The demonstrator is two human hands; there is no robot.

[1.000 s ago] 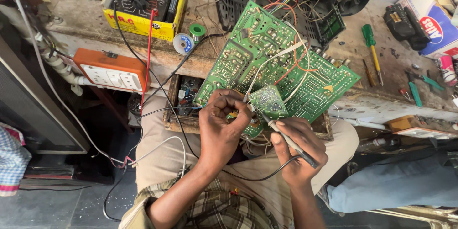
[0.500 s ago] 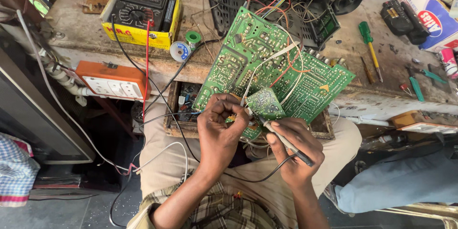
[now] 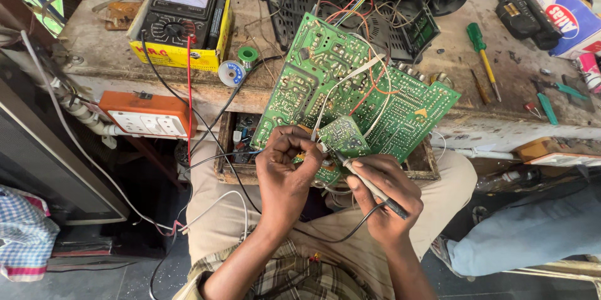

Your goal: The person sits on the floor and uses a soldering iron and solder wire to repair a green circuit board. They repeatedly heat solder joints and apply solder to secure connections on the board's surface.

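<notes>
Pinched in the right hand's (image 3: 385, 190) grip like a pen, a soldering iron (image 3: 369, 187) puts its tip to the small green board (image 3: 343, 136).

That small board lies on the big green circuit board (image 3: 350, 93), which leans from the person's lap against the counter (image 3: 94, 43) edge. Beside it, the left hand (image 3: 285, 175) curls its fingers together at the board's near edge, apparently nipping a thin wire. Compared with a moment ago, both hands sit at the same spot, so the work stays on one joint. Farther off stand a yellow multimeter (image 3: 181, 21), a solder spool (image 3: 231, 73) and a green screwdriver (image 3: 482, 59).
</notes>
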